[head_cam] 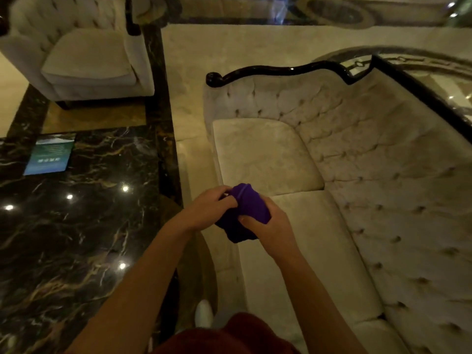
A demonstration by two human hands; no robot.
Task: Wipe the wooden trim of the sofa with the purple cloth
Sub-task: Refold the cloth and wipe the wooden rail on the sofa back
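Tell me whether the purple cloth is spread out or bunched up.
Bunched up: the purple cloth is gathered into a wad between the left hand and right hand.

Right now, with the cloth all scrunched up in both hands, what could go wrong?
1. The purple cloth is bunched between the left hand and right hand; wiped like that, it may only touch the dark wooden trim in spots.
2. The trim runs right along the pale tufted sofa fabric, so a careless swipe could rub dirt onto it.
3. The trim lies across the seat; leaning over on the shiny marble floor could mean a slip.
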